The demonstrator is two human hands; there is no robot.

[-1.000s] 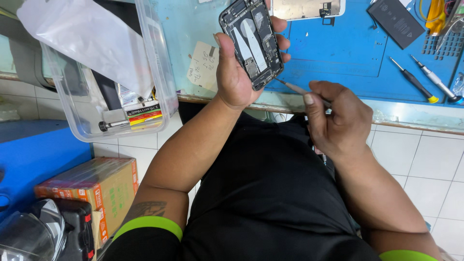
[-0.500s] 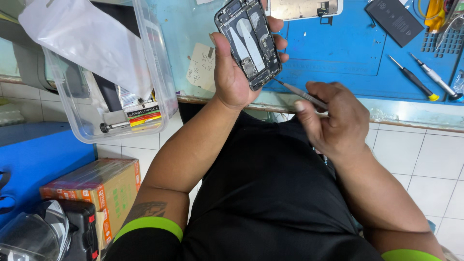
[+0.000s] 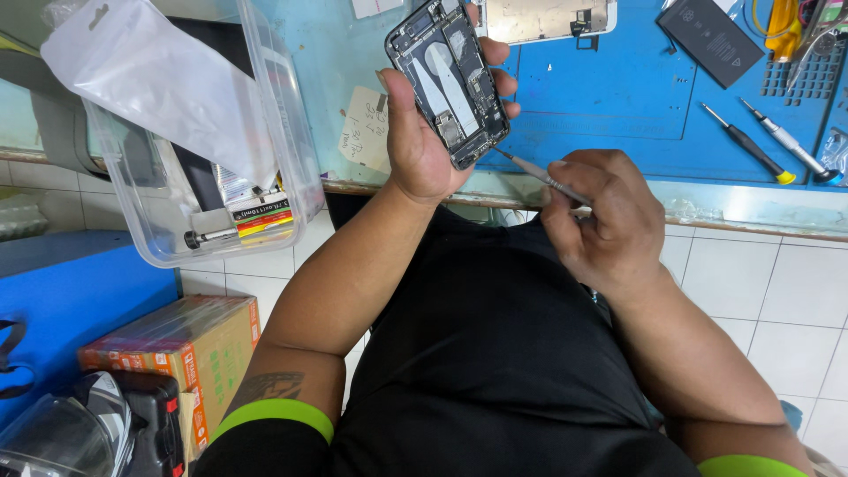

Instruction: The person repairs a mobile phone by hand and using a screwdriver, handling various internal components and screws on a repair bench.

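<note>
The left hand (image 3: 424,141) is gripping an opened phone body (image 3: 450,79), raised above the blue work mat (image 3: 601,97), its insides facing the camera. The right hand (image 3: 609,216) is pinching a thin screwdriver (image 3: 534,172), tip touching the body's lower edge. Already out and lying on the mat: screen panel (image 3: 548,18) and battery (image 3: 711,40). Internal boards are seemingly still sitting inside, so disassembly looks partway.

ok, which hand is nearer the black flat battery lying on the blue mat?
Right. The right hand sits below and left of the black flat battery, pinching a thin screwdriver; the left hand is farther left, holding the opened phone.
</note>
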